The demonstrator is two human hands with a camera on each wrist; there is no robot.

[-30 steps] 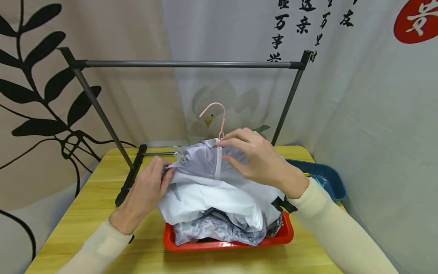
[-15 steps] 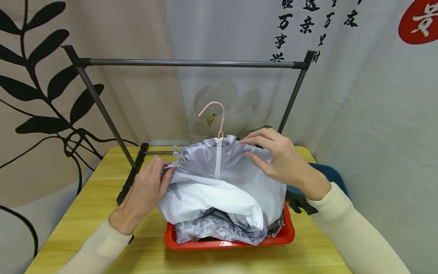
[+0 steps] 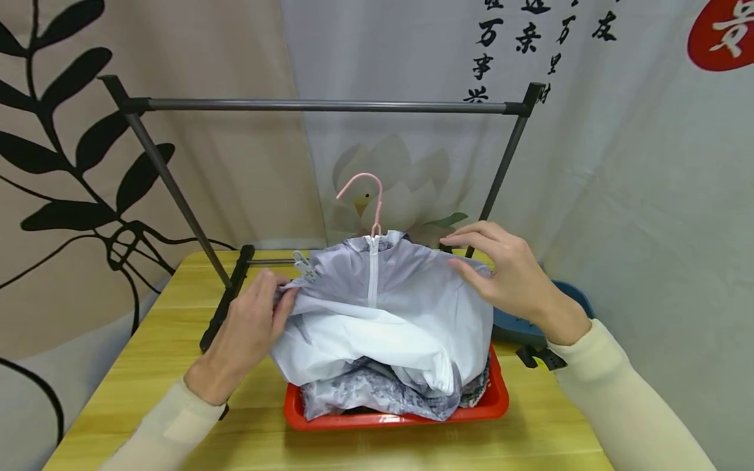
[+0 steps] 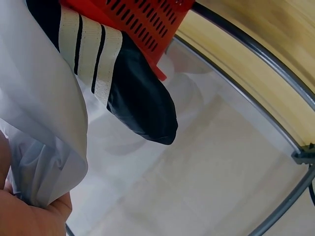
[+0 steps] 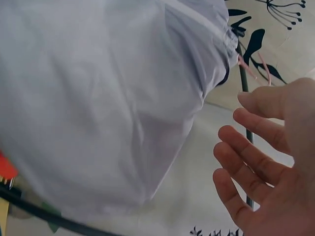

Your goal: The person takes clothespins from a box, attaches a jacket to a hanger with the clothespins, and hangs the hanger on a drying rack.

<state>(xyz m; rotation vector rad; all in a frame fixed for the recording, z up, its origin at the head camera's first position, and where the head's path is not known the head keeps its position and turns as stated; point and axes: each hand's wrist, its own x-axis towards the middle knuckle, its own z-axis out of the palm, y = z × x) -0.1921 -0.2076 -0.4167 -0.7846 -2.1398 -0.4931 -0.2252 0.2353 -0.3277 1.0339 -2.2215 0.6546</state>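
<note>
A pale grey-and-white zip jacket point(image 3: 432, 288) hangs on a pink hanger point(image 3: 379, 196) whose hook stands up above the collar. At the left shoulder, my left hand point(image 3: 241, 337) pinches the fabric between thumb and fingers; the left wrist view shows the jacket cloth point(image 4: 44, 167) bunched in that grip. A pale clothespin point(image 3: 306, 265) sits beside it on the same shoulder. By the right shoulder is my right hand point(image 3: 512, 281), its fingers spread and loosely bent. The right wrist view shows that hand point(image 5: 266, 167) apart from the cloth, holding nothing.
Below the jacket, a red basket point(image 3: 394, 422) holds patterned grey garments and a dark one with cream stripes point(image 4: 142, 93). A dark metal rack point(image 3: 324, 105) stands behind it on the wooden table point(image 3: 253, 432). A blue tray point(image 3: 518, 330) lies at the right.
My right hand has moved rightward from the collar and zip to beyond the right shoulder, baring the upper front. The left hand keeps its grip on the left shoulder.
</note>
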